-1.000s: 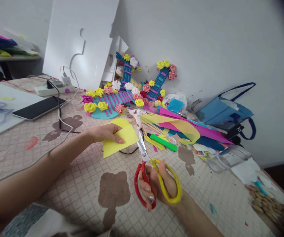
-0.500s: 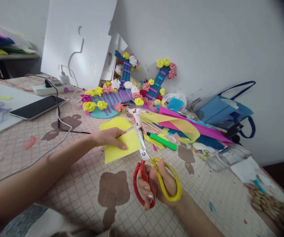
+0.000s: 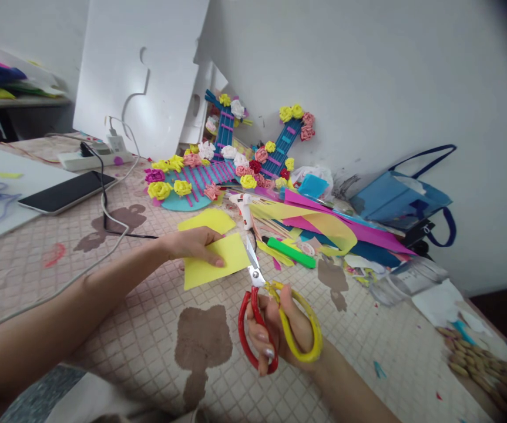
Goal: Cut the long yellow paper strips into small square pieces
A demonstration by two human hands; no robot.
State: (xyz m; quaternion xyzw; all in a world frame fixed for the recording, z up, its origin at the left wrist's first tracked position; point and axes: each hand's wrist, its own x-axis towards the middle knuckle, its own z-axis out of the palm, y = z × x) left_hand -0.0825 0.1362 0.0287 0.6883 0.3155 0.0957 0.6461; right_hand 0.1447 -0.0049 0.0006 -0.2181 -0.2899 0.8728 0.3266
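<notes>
My left hand (image 3: 198, 245) pinches a square of yellow paper (image 3: 211, 271) between thumb and fingers, above the table. Another yellow piece (image 3: 207, 220) lies just behind it. My right hand (image 3: 275, 323) is wrapped round a pair of scissors (image 3: 257, 275) with one red handle and one yellow handle. The blades point away from me and stand slightly apart, close to the paper's right edge; whether they touch it I cannot tell. Just beyond the blade tips lies a white hot glue gun (image 3: 245, 210).
A green marker (image 3: 291, 252) and coloured paper strips (image 3: 341, 226) lie right of centre. Behind stand blue shapes decorated with paper flowers (image 3: 204, 176). A phone-like black tablet (image 3: 66, 192), a power strip (image 3: 97, 157) and cables are at left. A blue bag (image 3: 403, 197) and shelled nuts (image 3: 477, 364) are at right.
My left hand has drawn the yellow paper slightly left, away from the scissors. The scissor blades have come a little closer together.
</notes>
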